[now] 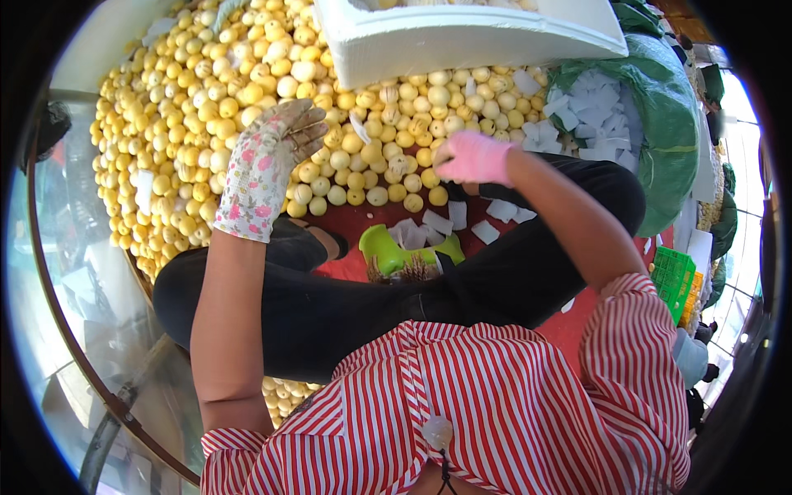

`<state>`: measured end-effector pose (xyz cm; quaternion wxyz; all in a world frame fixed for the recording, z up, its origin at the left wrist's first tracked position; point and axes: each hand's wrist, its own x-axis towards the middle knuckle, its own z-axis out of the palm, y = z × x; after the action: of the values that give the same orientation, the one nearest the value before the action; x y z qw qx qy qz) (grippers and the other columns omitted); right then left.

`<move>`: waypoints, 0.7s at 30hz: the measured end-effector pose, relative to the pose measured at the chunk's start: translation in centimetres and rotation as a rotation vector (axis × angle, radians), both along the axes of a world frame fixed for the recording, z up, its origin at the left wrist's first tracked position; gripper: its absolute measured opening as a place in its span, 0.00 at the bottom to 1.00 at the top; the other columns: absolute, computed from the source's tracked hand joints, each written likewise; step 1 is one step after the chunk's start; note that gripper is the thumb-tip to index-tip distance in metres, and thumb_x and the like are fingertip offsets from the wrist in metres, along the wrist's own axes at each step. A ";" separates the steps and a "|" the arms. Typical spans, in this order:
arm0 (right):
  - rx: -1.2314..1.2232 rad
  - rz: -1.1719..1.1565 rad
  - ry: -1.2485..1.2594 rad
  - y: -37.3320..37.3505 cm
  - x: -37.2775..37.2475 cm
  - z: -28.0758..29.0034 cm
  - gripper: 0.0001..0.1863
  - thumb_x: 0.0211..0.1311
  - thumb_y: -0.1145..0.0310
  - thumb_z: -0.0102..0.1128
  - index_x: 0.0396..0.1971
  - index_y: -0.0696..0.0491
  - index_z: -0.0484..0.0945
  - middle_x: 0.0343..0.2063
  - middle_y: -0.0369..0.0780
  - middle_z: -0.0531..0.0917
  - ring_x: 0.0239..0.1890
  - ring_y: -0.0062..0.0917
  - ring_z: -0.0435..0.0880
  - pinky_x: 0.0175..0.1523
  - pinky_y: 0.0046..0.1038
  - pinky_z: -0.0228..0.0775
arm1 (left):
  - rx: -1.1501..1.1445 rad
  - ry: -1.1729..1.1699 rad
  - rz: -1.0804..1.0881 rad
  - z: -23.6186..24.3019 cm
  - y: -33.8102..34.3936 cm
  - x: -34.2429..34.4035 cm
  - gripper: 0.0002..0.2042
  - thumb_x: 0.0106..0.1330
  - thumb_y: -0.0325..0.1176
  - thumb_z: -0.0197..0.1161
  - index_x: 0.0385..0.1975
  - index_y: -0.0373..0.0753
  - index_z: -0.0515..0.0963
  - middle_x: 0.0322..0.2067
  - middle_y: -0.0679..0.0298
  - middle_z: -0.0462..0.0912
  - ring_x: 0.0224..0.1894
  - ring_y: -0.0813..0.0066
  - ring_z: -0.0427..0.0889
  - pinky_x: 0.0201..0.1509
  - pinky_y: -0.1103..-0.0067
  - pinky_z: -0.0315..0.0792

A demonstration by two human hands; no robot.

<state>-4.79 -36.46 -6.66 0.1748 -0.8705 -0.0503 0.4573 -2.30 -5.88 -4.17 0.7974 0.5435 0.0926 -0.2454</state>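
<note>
Small round yellow fruits (pixel 194 107) lie in a broad heap in front of me. Over the heap, my left hand (pixel 276 157) wears a flower-patterned glove with soiled fingers. Its fingers stretch out to the right and hold nothing. A white scrap (pixel 359 129) lies on the fruits just beyond those fingertips. At the heap's near right side is my right hand (pixel 472 157), in a pink glove that leaves the fingers bare. Those fingers curl in close to the fruits; whatever they may hold is hidden.
A white foam box (pixel 470 41) stands on the heap's far side. White sheets (pixel 594 111) fill a green plastic bag (pixel 668 140) at right. Between my legs sits a lime-green stool (pixel 384 247) with white pieces on it, over red flooring (pixel 346 216). Green crate (pixel 672 276) lies farther right.
</note>
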 end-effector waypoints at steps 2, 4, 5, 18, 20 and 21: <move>-0.237 0.038 0.119 -1.8 -3.7 -9.6 0.22 0.58 0.57 0.56 0.42 0.61 0.82 0.38 0.52 0.84 0.43 0.40 0.84 0.51 0.36 0.74 | 0.007 -0.015 -0.087 -0.1 -0.5 0.0 0.24 0.73 0.41 0.49 0.60 0.28 0.66 0.56 0.47 0.74 0.55 0.58 0.77 0.61 0.68 0.71; -0.386 0.140 0.226 -6.3 -8.8 -19.5 0.24 0.57 0.55 0.57 0.40 0.61 0.82 0.40 0.54 0.83 0.47 0.43 0.83 0.53 0.38 0.73 | -0.004 -0.039 -0.147 -0.3 -1.4 0.4 0.24 0.73 0.41 0.49 0.60 0.28 0.66 0.55 0.47 0.74 0.56 0.58 0.77 0.61 0.68 0.72; -0.408 0.137 0.233 -6.9 -10.3 -21.8 0.23 0.57 0.55 0.58 0.40 0.61 0.82 0.40 0.54 0.83 0.48 0.43 0.82 0.53 0.39 0.73 | -0.010 -0.049 -0.139 -0.5 -1.5 0.3 0.24 0.74 0.41 0.48 0.60 0.28 0.66 0.55 0.47 0.75 0.56 0.58 0.77 0.62 0.68 0.71; -0.423 -1.223 0.032 -2.0 -15.6 -27.6 0.23 0.61 0.56 0.56 0.51 0.56 0.73 0.51 0.48 0.80 0.52 0.38 0.80 0.56 0.33 0.70 | 0.110 0.063 -0.053 -0.7 -2.5 1.8 0.18 0.72 0.38 0.55 0.54 0.31 0.72 0.48 0.52 0.81 0.49 0.64 0.82 0.52 0.73 0.76; -0.293 -0.794 -0.121 0.2 -13.1 -23.0 0.20 0.60 0.62 0.58 0.51 0.53 0.76 0.45 0.46 0.84 0.51 0.40 0.81 0.55 0.34 0.70 | 0.162 0.095 -0.003 -1.6 -1.0 1.8 0.18 0.71 0.38 0.55 0.55 0.32 0.72 0.49 0.52 0.81 0.50 0.65 0.81 0.52 0.74 0.76; -0.177 -0.810 -0.336 -0.4 -13.3 -23.3 0.21 0.55 0.68 0.62 0.51 0.54 0.77 0.37 0.46 0.85 0.40 0.37 0.85 0.47 0.34 0.75 | 0.180 0.078 -0.044 -2.0 -1.3 2.1 0.19 0.70 0.38 0.56 0.55 0.33 0.72 0.49 0.54 0.81 0.48 0.67 0.82 0.50 0.76 0.76</move>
<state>-18.07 -36.83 -29.93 0.2539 -0.8938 0.3065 0.2068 -0.17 -7.15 -6.16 0.7356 0.6048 0.1332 -0.2744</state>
